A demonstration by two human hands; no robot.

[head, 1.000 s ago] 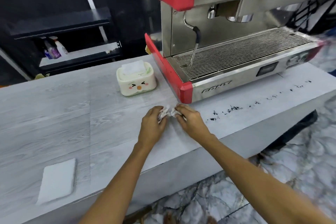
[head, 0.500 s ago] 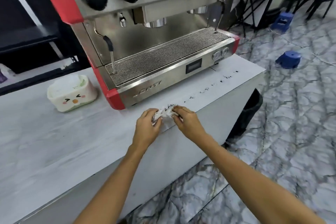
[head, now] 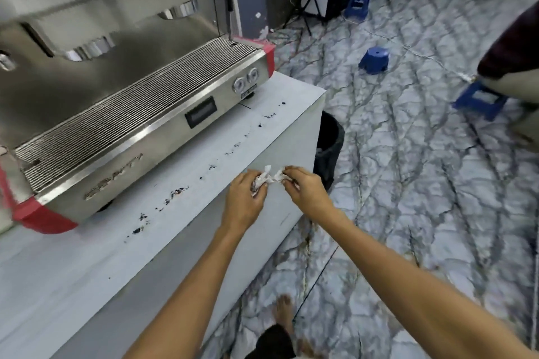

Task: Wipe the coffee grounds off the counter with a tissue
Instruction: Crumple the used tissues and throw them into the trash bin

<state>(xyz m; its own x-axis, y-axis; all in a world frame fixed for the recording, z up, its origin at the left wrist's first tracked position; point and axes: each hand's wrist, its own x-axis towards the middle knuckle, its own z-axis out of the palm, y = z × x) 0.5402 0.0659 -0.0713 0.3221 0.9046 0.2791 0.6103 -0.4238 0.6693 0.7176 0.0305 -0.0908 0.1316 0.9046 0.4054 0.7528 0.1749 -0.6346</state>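
Observation:
A crumpled white tissue, speckled with dark grounds, is pinched between my left hand and my right hand. Both hands hover at the front edge of the pale grey counter, lifted slightly off it. A broken trail of dark coffee grounds runs along the counter in front of the espresso machine, from near its red left corner to the counter's right end.
A black bin stands on the marble floor just past the counter's right end. Blue plastic stools are scattered on the floor, chairs stand at the back, and a person sits at the right edge.
My view has swung right along the counter, so the tissue box is out of frame. Both hands, still holding the tissue, have lifted off the counter and moved to its front edge.

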